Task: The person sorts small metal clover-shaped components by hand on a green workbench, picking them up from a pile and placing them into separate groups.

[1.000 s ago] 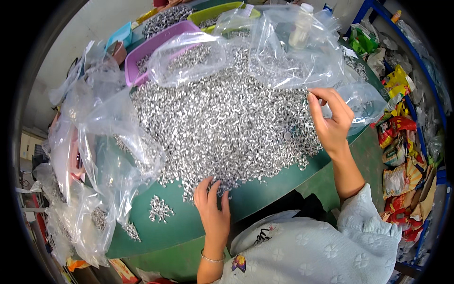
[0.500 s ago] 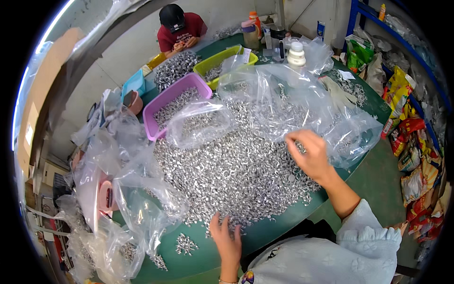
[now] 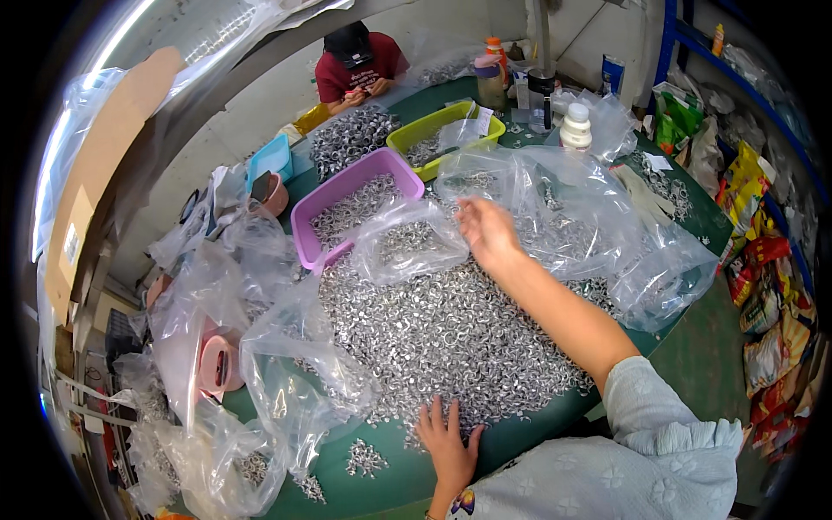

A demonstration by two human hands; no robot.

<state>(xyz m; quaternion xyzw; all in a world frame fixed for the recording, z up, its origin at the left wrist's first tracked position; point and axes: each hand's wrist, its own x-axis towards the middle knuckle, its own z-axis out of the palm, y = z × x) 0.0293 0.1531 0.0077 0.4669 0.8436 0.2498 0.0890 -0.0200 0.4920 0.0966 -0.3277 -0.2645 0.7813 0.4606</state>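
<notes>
— While the right hand [image 3: 487, 232] reaches far across the desk [image 3: 520, 438], what is it on?

— It hovers over the far edge of the pile of small silver metal pieces [image 3: 442, 334], just beside a clear plastic bag [image 3: 407, 247] that lies against the purple tray [image 3: 347, 201]. Its fingers are spread loose, gripping nothing that I can make out.

— And the left hand [image 3: 446, 444]?

— Flat on the green desk at the pile's near edge, fingers splayed, touching the nearest pieces but holding none.

— How far along does the work look?

— Early, I'd judge. The purple tray and the yellow-green tray [image 3: 442, 130] hold some pieces, and a little cluster [image 3: 364, 458] sits apart near the left hand, yet the great heap is unsorted. Several empty bags [image 3: 217, 347] wait at the left.
</notes>
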